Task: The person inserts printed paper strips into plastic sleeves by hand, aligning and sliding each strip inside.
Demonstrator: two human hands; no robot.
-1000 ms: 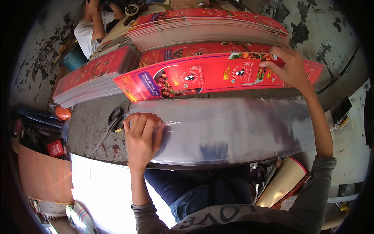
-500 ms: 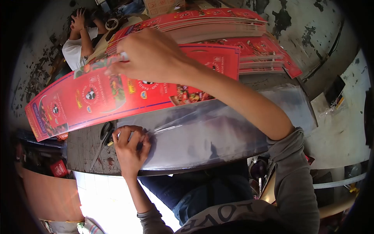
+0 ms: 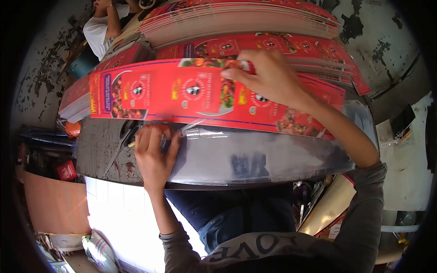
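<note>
Pinched by its upper edge, a long red printed sheet (image 3: 159,91) hangs from my right hand (image 3: 268,77), above the back part of the plastic sleeves. The clear plastic sleeves (image 3: 227,154) lie in a flat stack along the table's front edge. At their left end my left hand (image 3: 157,152) has its fingers bent together on the plastic, gripping the sleeve edge. Black-handled scissors (image 3: 124,139) lie just left of that hand, partly hidden by it.
Stacks of red printed sheets (image 3: 236,22) stand at the back, with another stack (image 3: 75,100) at the left. A person in a white shirt (image 3: 98,34) is at the upper left. The table (image 3: 98,145) shows worn paint. An orange item (image 3: 73,128) sits beyond its left edge.
The red sheet swung far left with my right hand, then came back right over the sleeves. My left hand stayed at the sleeves' left end. The camera view shifted slightly.
</note>
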